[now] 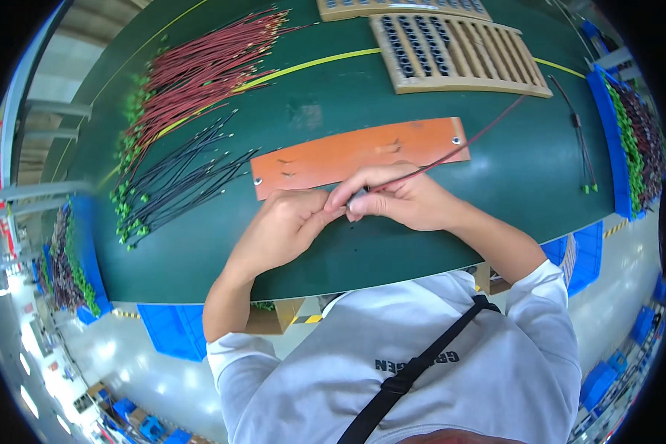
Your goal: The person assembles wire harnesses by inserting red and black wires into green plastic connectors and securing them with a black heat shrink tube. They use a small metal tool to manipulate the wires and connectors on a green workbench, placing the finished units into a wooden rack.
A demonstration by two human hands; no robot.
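Note:
Both my hands meet over the green table (436, 244), at the near edge of an orange strip (325, 157). My right hand (411, 196) is closed, with a red wire (459, 150) running out of its grip toward the upper right. Between the fingertips of both hands sits a small dark cylindrical piece (357, 197), mostly covered. My left hand (285, 226) is closed too, its thumb and forefinger pinched together against the right fingertips. Whatever lies inside the left pinch is hidden by the fingers.
Red wires with green ends (207, 74) are heaped at the far left, with black wires (181, 177) nearer. A wooden rack (488, 90) holds dark cylinders. At right lie a wire with a dark holder (576, 120) and a blue bin (605, 148) of wires.

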